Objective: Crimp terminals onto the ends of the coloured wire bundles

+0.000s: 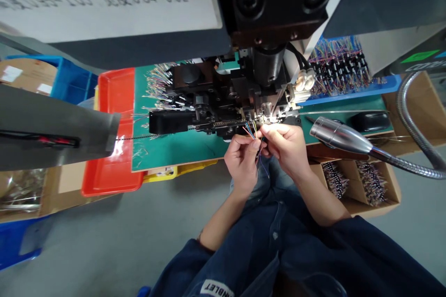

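Multicolour wires [252,132], thin, blue/orange/yellow visible, loose bunch at centre of frame, tips up by the crimp station of the black terminal crimping machine [223,102]. V. light, soft, will splay & bend easily; best held close to the tips, in a tight pinch, w/ tails hanging free below.

Hands together, knuckles nearly touching. L hand [242,160] pinches bunch from the left; R hand [284,148] closes on it from the right, nearer the tips. Exact finger grip partly hidden.

Thin metal strip [223,124] runs through machine, L–R. Green work mat [181,148] under it, loose cut wires [156,86] at its upper left. Upper right: blue tray [348,95] w/ wire bundles [339,65]. Chrome gooseneck lamp [339,141] right of hands. Lower right: cardboard box [390,195] w/ more bundles [336,181]. Red plastic tray [114,88] left of mat. Navy sleeves [313,250] bottom of frame.
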Motion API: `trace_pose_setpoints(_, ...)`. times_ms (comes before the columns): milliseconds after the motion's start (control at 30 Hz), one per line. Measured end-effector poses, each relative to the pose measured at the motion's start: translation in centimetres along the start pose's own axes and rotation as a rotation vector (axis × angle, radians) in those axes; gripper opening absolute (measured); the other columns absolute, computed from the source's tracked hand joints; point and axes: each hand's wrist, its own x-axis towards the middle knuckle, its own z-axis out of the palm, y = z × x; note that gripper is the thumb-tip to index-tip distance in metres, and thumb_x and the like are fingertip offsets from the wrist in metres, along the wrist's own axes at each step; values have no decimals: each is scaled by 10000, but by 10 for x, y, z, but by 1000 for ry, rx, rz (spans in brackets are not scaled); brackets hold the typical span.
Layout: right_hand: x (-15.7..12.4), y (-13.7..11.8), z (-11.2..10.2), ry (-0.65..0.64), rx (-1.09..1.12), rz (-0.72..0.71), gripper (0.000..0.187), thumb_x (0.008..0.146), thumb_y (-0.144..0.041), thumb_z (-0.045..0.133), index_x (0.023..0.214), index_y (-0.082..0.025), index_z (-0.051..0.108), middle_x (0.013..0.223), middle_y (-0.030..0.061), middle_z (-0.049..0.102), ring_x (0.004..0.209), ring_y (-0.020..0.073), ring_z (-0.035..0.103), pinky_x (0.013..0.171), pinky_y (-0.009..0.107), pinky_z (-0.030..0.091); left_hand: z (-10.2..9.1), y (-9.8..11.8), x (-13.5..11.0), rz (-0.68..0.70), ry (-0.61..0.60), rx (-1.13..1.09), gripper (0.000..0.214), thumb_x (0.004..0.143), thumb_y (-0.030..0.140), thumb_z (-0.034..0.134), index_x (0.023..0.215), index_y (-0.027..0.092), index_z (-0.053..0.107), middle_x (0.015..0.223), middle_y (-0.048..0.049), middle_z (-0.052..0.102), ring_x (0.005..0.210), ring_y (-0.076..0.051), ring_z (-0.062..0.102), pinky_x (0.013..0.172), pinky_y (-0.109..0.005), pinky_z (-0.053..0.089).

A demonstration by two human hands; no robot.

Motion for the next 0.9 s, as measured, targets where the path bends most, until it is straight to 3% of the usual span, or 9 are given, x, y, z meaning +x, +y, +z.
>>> trace_pose_setpoints(233,0,-3,0,-3,-25,-39,395,985,-599,872,847,-229,882,479,-72,444,447,112,408,472,277,448,-2,0,0,21,1,11,331,996,441,933,930,223,693,813,24,781,592,-109,712,574,-235,611)
trace_pose_setpoints(433,-3,-7,0,-34,-106,-111,305,986,-518,890,878,-234,902,528,-49,541,447,109,417,448,274,426,-4,-2,-2,-7,-62,8,357,995,486,926,925,223,696,705,45,713,564,-131,695,601,-272,628)
trace_pose_setpoints(567,-3,-3,-1,1,-100,-107,365,1007,-542,870,806,-237,870,501,-51,508,442,114,419,452,283,438,-4,-3,-2,-24,-45,23,372,991,480,932,905,218,682,748,32,746,584,-127,706,607,-264,629)
trace_pose_setpoints(900,1,2,1,38,5,-44,349,984,-556,862,858,-232,892,449,-75,465,418,108,427,465,267,453,-1,0,0,14,-9,1,331,991,435,939,923,210,707,838,18,795,623,-112,741,587,-223,625)
